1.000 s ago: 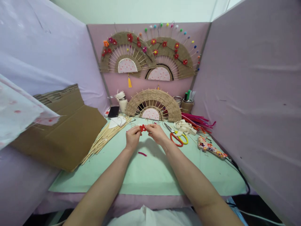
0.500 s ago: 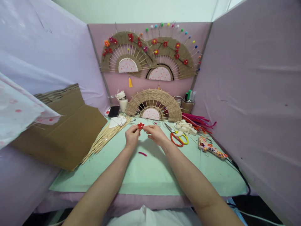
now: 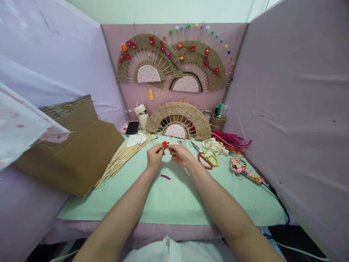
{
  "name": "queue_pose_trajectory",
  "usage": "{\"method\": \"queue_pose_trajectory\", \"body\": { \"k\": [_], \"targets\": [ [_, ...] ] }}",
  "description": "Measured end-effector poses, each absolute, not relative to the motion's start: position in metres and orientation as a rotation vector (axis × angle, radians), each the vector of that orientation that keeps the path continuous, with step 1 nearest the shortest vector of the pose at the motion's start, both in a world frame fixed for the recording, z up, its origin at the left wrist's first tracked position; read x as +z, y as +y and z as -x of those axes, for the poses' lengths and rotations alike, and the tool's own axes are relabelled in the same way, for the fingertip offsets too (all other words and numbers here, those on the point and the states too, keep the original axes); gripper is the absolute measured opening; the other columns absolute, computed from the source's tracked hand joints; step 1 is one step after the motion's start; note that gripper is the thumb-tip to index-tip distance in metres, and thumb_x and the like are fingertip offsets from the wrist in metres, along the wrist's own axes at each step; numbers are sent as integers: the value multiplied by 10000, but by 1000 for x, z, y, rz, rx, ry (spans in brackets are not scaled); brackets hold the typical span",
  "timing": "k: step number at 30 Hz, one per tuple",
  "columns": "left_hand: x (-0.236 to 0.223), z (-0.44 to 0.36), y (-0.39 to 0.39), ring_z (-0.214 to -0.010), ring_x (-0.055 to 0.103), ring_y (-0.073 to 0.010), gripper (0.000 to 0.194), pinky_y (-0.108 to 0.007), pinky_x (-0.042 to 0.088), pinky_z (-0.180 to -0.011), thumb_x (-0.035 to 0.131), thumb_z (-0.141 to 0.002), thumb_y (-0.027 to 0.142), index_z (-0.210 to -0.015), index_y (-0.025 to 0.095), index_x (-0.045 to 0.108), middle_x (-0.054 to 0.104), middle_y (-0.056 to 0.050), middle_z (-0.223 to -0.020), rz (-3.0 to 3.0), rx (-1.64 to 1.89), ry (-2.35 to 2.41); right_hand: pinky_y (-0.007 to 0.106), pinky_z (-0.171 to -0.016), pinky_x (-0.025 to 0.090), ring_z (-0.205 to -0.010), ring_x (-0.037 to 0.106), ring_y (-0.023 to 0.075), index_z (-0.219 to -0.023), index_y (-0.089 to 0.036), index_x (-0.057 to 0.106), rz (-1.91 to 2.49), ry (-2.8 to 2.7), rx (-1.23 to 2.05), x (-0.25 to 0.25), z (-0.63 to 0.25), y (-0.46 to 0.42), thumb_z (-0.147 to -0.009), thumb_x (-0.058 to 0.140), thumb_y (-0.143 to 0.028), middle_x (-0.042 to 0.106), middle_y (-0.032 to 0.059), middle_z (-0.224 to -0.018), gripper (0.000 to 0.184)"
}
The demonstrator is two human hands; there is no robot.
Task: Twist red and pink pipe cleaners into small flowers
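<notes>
A small red flower [image 3: 165, 144] is held up between my two hands, just above the table. My left hand [image 3: 155, 155] pinches it from the left, fingers closed. From the right, my right hand [image 3: 180, 154] has thumb and fingertips closed at the flower's edge. Below the hands, a short magenta piece of pipe cleaner [image 3: 165, 177] lies on the green tabletop [image 3: 174, 203]. Behind them stands a twine-wrapped fan [image 3: 152, 123] with thin sticks and a dotted half-round centre.
Scissors [image 3: 205, 160], a flower-patterned glue gun [image 3: 245, 171] and pink pipe cleaners [image 3: 231, 140] lie to the right. Thin sticks [image 3: 120, 160] and a cardboard sheet [image 3: 73, 153] are at left. Two decorated fans [image 3: 203, 65] hang at the back.
Both hands have shifted very slightly to the right with the flower, which is now turned to a flatter angle. Things on the table stay where they were.
</notes>
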State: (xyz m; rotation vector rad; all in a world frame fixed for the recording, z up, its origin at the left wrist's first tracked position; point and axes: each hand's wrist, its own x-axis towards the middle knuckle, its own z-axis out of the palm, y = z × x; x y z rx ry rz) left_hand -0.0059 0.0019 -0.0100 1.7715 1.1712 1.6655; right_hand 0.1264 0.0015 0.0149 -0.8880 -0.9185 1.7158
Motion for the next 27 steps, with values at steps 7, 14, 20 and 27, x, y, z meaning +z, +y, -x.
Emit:
{"method": "queue_pose_trajectory", "body": {
  "k": [7, 14, 20, 27],
  "targets": [
    [-9, 5, 4, -428, 430, -79, 290, -210, 289, -403, 626, -711, 430, -739, 149, 688, 533, 8, -494, -1379, 1487, 1126, 257, -592, 406, -599, 484, 108, -727, -174, 615, 1139, -1344, 861, 16, -128, 1, -713, 578, -322, 591, 12, -736, 153],
    [-6, 0, 2, -400, 355, -41, 281, -187, 219, -376, 706, -619, 404, -659, 128, 664, 442, 41, -458, -1173, 1480, 1071, 316, -770, 421, -844, 530, 189, -865, -219, 641, 1030, -1763, 209, 14, -128, -9, -842, 504, -255, 581, 66, -898, 144],
    [-2, -1, -1, -411, 331, -34, 272, -189, 185, -382, 728, -586, 365, -703, 124, 678, 468, 39, -492, -1124, 1444, 1005, 336, -789, 400, -881, 503, 209, -864, -201, 616, 1036, -1858, 67, 7, -130, -3, -887, 446, -248, 568, 78, -882, 178],
    [-6, -1, 0, -427, 335, -50, 240, -204, 227, -416, 716, -593, 338, -724, 138, 699, 453, 51, -458, -1171, 1489, 1031, 330, -755, 398, -852, 495, 212, -796, -190, 567, 1072, -1865, 26, 9, -129, -2, -860, 479, -206, 553, 74, -830, 110]
  ]
}}
